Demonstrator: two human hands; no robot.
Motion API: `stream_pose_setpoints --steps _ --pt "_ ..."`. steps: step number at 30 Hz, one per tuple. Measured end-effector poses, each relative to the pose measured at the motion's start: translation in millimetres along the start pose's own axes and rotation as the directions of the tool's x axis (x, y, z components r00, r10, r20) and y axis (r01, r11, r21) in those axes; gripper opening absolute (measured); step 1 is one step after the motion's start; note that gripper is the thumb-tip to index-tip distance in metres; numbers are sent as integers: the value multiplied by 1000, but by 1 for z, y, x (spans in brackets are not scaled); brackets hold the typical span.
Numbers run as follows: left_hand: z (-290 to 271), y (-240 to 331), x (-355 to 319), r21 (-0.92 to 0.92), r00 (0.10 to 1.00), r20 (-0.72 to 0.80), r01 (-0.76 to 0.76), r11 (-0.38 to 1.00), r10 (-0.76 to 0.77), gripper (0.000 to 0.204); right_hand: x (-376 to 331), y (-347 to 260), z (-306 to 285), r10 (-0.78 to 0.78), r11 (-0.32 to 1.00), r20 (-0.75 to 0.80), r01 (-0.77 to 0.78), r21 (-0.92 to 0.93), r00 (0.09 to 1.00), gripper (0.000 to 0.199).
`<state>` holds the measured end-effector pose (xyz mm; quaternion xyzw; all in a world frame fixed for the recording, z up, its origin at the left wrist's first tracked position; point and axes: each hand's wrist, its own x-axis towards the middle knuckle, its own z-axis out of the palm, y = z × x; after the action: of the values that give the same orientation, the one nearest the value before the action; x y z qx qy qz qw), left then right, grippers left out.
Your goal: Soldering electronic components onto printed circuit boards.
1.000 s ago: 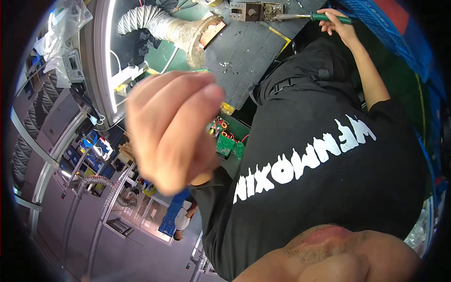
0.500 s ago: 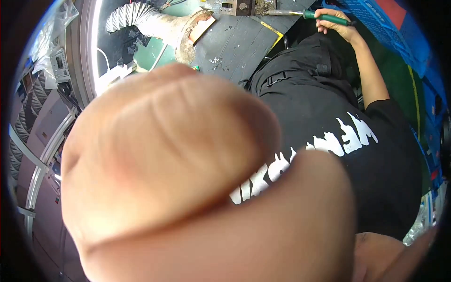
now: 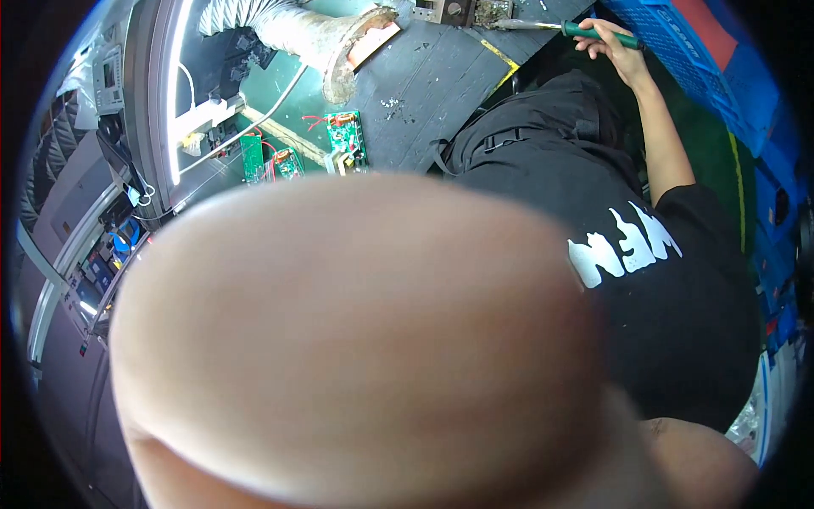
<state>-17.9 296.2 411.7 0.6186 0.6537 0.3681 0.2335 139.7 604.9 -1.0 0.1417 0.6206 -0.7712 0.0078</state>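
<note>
A: Left hand (image 3: 365, 339)?
B: Right up against the lens, blurred, filling the middle and lower part of the view. Impossible to tell how far open, or whether anything is in it.

A: Right hand (image 3: 612, 53)?
B: Top right, arm stretched out from the sleeve of a black shirt (image 3: 644, 280) with white print. Fingers wrapped round the green handle of a soldering iron (image 3: 598, 34).

A: Position of the iron?
B: Lying almost level along the top edge of the view, metal tip pointing left over the far end of the grey bench (image 3: 424, 76), close to a small metal block (image 3: 449, 10) there. Contact between tip and block not clear.

A: Rest of the bench?
B: Green circuit board (image 3: 345, 136) with red wires near the middle; two smaller green boards (image 3: 267, 159) just left of it. Ribbed extraction hose (image 3: 297, 30) with a flared mouth above them. Bright lamp strip (image 3: 174, 93) along the left. Blue crate (image 3: 695, 51) to the right of the iron hand.
</note>
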Motion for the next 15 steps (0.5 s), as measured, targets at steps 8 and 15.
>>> stream_pose_setpoints --steps 8,15 --pt "1 -23 -25 -30 960 -215 -188 982 178 14 0 -14 7 59 986 -3 -59 -158 998 32" --pt "10 -40 -49 -9 885 -385 -287 958 261 10 -10 -14 5 79 986 0 -79 -147 997 36"
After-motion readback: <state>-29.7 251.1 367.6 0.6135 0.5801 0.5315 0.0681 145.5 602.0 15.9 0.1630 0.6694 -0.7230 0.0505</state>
